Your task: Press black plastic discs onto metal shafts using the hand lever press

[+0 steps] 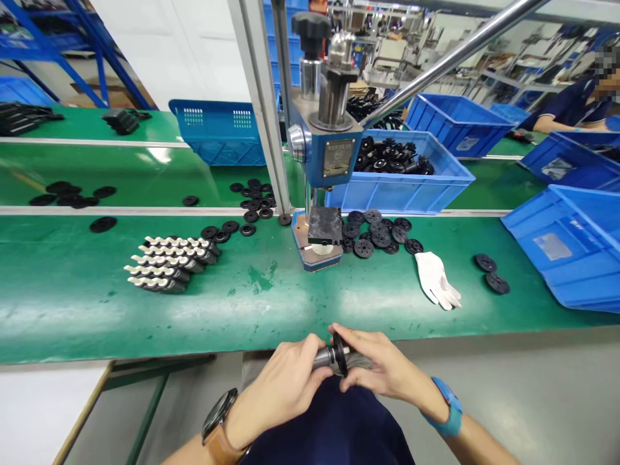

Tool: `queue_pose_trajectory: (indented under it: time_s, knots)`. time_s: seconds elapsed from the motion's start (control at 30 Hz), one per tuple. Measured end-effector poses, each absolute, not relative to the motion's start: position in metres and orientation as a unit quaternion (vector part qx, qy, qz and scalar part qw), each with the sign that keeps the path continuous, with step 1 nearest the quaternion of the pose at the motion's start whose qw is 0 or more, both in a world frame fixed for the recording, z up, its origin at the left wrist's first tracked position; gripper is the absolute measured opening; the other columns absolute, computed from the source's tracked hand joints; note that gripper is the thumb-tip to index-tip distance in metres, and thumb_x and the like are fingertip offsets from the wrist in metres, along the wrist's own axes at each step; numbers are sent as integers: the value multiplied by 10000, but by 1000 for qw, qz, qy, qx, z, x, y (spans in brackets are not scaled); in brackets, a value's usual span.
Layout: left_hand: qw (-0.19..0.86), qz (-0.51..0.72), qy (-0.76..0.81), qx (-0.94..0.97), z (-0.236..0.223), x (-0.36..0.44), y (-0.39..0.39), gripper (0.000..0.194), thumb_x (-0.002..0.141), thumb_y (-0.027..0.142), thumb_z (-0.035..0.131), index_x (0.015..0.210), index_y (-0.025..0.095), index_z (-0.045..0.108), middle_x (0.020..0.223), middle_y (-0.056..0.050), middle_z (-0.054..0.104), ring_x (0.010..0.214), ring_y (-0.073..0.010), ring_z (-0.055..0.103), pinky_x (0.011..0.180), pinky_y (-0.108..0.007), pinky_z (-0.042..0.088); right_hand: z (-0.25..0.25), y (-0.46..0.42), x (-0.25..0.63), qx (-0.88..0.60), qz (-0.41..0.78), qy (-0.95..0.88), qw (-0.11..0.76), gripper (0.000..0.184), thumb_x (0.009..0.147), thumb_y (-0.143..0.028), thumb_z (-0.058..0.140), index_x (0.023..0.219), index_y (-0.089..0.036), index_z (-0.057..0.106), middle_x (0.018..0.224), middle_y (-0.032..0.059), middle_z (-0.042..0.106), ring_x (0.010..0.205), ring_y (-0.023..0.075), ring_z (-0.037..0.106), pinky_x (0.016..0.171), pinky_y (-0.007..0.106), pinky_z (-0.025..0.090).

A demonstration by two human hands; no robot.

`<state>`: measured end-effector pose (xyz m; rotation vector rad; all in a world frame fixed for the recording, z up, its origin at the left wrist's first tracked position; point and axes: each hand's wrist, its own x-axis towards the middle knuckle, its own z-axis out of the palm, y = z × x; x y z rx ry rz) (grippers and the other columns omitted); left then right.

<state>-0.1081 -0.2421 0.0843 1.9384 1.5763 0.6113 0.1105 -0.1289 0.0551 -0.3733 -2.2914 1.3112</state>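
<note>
My left hand (285, 381) is closed around a grey metal cylinder (322, 358), just in front of the table's near edge. A black disc (340, 355) sits upright at the right end of this cylinder. My right hand (387, 365) grips that disc by its rim, thumb below and fingers above. Behind the disc, a grey shape shows within the right palm, too hidden to name. Beyond my hands stands a blue hand press (336, 155), with a dark block (325, 225) over its base plate (317, 258).
Black discs (380, 234) lie right of the press, near a white glove (436, 281). Rows of black-and-cream parts (169, 261) stand left. A blue crate (402, 192) of black parts sits behind; another blue crate (576, 252) is at right. A co-worker (571, 106) works far right.
</note>
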Motion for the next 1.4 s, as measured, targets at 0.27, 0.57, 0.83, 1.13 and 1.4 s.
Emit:
queue_pose_trajectory:
  time_s: [0.27,0.57,0.83,1.13,1.4]
  knots:
    - [235,196,580,755,90,-108,-250,154,999,236,532,1126,223,447,868,-59,714,752,-274,706,648,-336,523,84,-124,111,-47,369,-900,228,907,989,-389,696,1688,-222,143,1350,172,690,1220,232,705,1018,332,594]
    - [239,209,571,757,80,-115,-248,171,970,209,542,1120,220,459,862,-50,710,744,-257,699,656,-331,526,82,-119,109,-16,267,-945,189,945,1014,-399,647,1688,-123,45,1479,265,590,1408,307,579,1112,436,560]
    - [207,280,594,725,56,-124,-237,153,939,135,505,1057,232,514,900,-60,735,810,-257,733,708,-348,549,90,-116,88,-44,203,-970,124,763,1049,-308,596,1659,-105,183,1540,283,516,1397,347,572,1111,475,555]
    - [214,367,602,676,6,-141,-229,141,945,188,489,1060,250,542,768,-8,713,630,-221,703,579,-300,536,79,-122,64,-132,262,-952,91,698,1040,-404,597,1614,-133,307,1603,218,469,1455,298,506,1169,413,493]
    - [299,375,619,622,-4,-123,-226,118,899,168,518,982,245,549,817,-10,695,718,-206,668,669,-292,519,68,-119,71,-175,345,-918,87,801,918,-406,785,1595,-191,415,1585,189,514,1449,299,533,1194,391,456]
